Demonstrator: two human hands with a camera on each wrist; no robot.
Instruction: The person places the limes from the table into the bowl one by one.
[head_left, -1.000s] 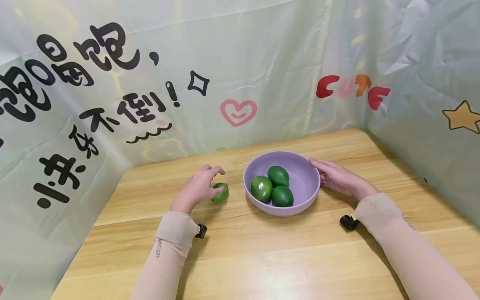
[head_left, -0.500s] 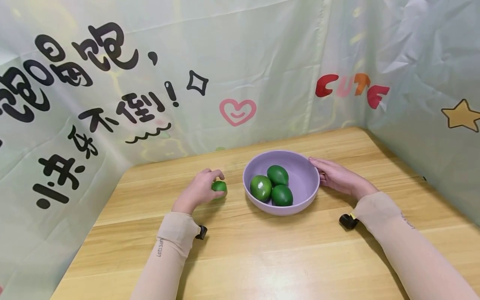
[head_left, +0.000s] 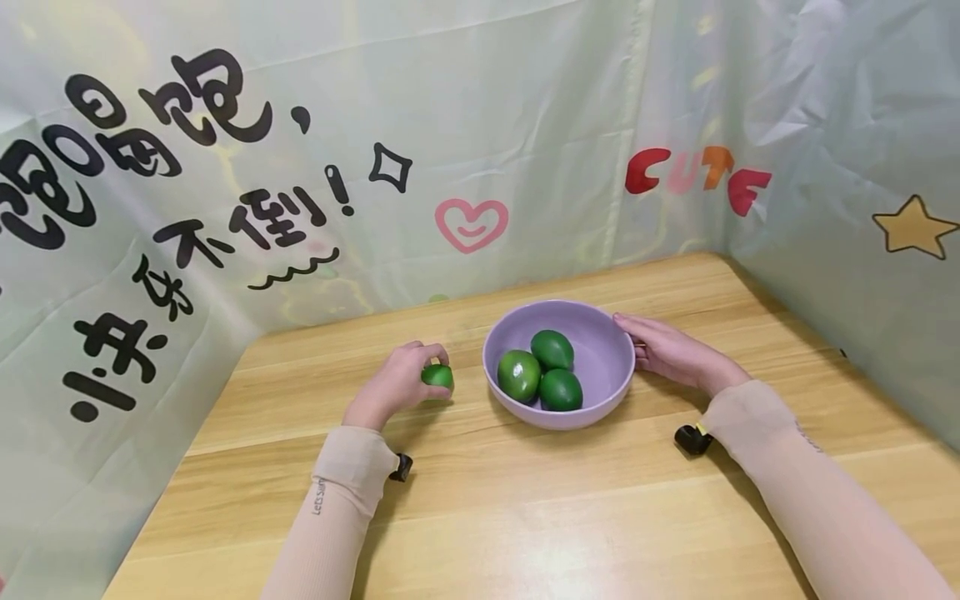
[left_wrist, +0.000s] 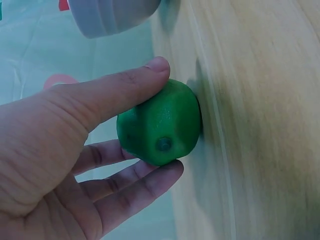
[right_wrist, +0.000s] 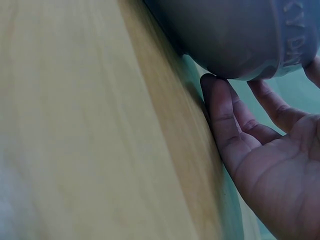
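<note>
In the head view my left hand (head_left: 401, 379) grips a green lime (head_left: 437, 377) low over the table, left of the bowl. Seen from the left wrist, the thumb lies along one side of the lime (left_wrist: 167, 120) and the fingertips press the other; its stem scar faces the camera. A purple bowl (head_left: 600, 354) holds a glossy green fruit (head_left: 519, 376) and two darker green, pointed fruits (head_left: 552, 350). My right hand (head_left: 678, 352) rests its fingertips against the bowl's right side. In the right wrist view these relaxed fingers (right_wrist: 222, 107) touch the bowl's outer wall (right_wrist: 225, 40), which carries raised lettering.
Everything stands on a light wooden table (head_left: 525, 508). A pale printed cloth (head_left: 540, 150) hangs behind it and along both sides. A small black camera (head_left: 401, 467) sits at the left wrist, another black camera (head_left: 692, 440) at the right.
The left hand's fingers and thumb have closed around the lime, which earlier lay beside them. The right hand stays at the bowl, and the bowl's fruits keep their places.
</note>
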